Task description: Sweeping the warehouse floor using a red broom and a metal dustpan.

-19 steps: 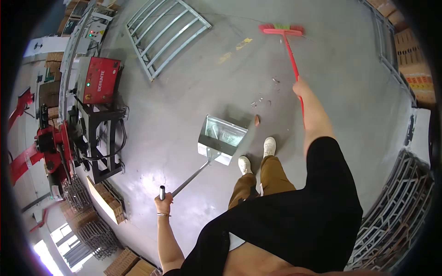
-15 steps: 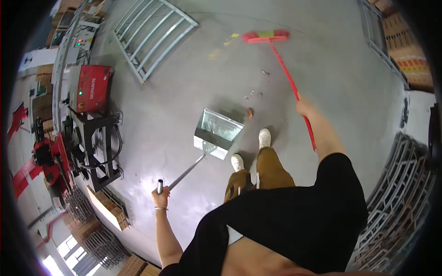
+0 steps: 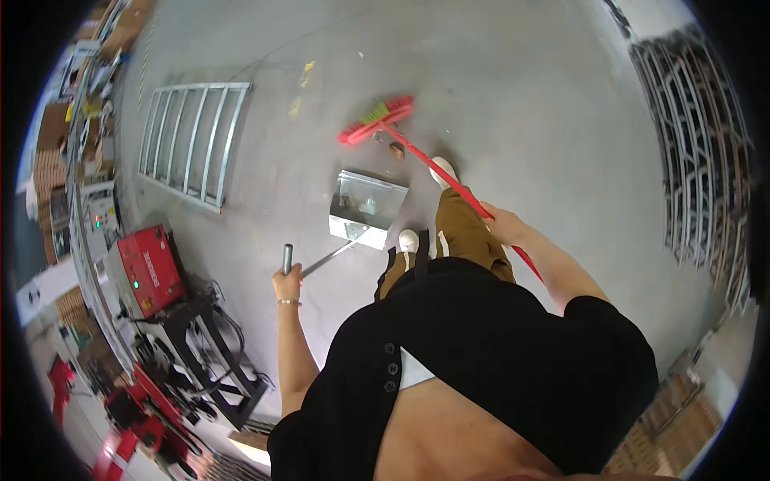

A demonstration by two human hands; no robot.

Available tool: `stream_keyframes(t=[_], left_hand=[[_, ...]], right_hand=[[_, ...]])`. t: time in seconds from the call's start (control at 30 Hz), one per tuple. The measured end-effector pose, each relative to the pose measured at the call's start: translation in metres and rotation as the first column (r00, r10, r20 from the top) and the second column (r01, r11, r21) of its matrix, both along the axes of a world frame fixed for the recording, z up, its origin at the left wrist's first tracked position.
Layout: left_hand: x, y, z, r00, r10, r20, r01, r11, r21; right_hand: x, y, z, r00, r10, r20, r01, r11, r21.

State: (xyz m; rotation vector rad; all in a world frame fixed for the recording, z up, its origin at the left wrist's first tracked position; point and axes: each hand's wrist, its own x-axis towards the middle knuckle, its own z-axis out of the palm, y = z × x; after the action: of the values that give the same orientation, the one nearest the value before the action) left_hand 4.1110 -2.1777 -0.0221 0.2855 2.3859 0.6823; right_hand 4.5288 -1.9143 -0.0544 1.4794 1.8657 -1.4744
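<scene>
A: What's the floor [image 3: 545,96] like?
B: Smooth grey concrete, with worn yellow marks [image 3: 307,74] and a thin dark line running across it. A brown scrap [image 3: 397,150] lies just beside the broom [image 3: 433,170], near its head.

A: Where's that broom?
B: Slanting past the person's shoes, head out beyond the dustpan [image 3: 349,227]. The right hand [image 3: 504,226] is wrapped around its red handle.

A: And the dustpan?
B: On the floor in front of the feet, its mouth facing away. The left hand [image 3: 287,282] is closed around its grey handle, near the top.

A: What about the room?
B: On the left, a barred metal frame [image 3: 196,136] and a red machine box [image 3: 151,271] on a black stand [image 3: 180,319]. On the right, stacked metal racks [image 3: 696,152], with cardboard boxes [image 3: 654,433] lower down.
</scene>
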Motion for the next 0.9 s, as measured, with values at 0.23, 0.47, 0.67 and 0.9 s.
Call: stream_keyframes(t=[0.23,0.47,0.67,0.9], left_hand=[[-0.005,0.006,-0.015,0.985,-0.166,-0.048,0.167,0.986,0.017],[-0.012,0.022,-0.01,0.99,-0.143,-0.015,0.142,0.99,-0.022],[-0.007,0.043,-0.002,0.99,-0.125,0.071,0.12,0.99,0.069],[-0.039,0.042,-0.02,0.991,-0.128,-0.026,0.129,0.991,0.024]], right_hand=[[0.036,-0.053,0.073,0.944,-0.328,0.02,0.328,0.939,-0.098],[0.073,-0.096,0.051,0.812,-0.584,-0.009,0.569,0.794,-0.213],[0.05,-0.17,0.063,0.693,-0.719,-0.048,0.623,0.631,-0.461],[0.026,-0.159,0.142,0.797,-0.59,-0.129,0.449,0.723,-0.525]])
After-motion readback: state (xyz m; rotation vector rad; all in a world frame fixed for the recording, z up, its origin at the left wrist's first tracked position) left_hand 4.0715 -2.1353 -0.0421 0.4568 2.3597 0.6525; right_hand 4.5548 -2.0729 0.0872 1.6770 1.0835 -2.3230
